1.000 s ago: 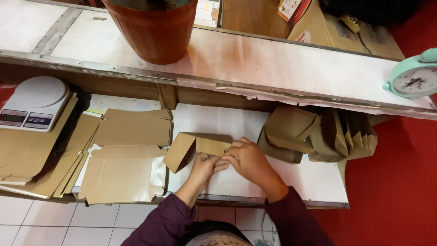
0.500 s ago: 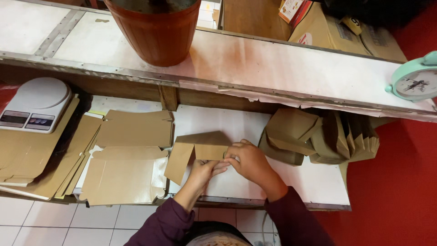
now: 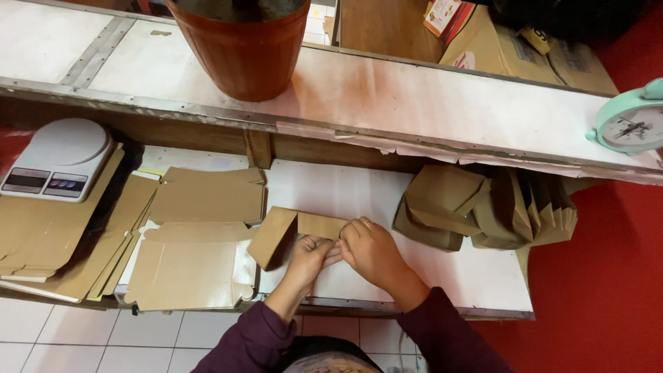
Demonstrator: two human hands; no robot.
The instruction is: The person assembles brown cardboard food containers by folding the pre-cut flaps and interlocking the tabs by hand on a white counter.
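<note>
A brown cardboard box blank (image 3: 293,229), partly folded, lies on the white lower shelf (image 3: 331,186) in the middle. My left hand (image 3: 309,254) grips its near edge from below, fingers curled on the card. Pressed against the same piece just to the right is my right hand (image 3: 371,250), with a ring on one finger. The left flap of the blank stands bent up toward the flat stack.
Flat cardboard blanks (image 3: 200,235) lie stacked to the left, more under a white kitchen scale (image 3: 59,159). Folded boxes (image 3: 476,204) stand nested at right. Above, an upper counter (image 3: 442,97) holds a brown bucket (image 3: 242,45) and a mint clock (image 3: 632,121).
The box blank has been pressed lower and flatter onto the shelf, its left flap swinging down. Both hands stay on it, shifted slightly toward me.
</note>
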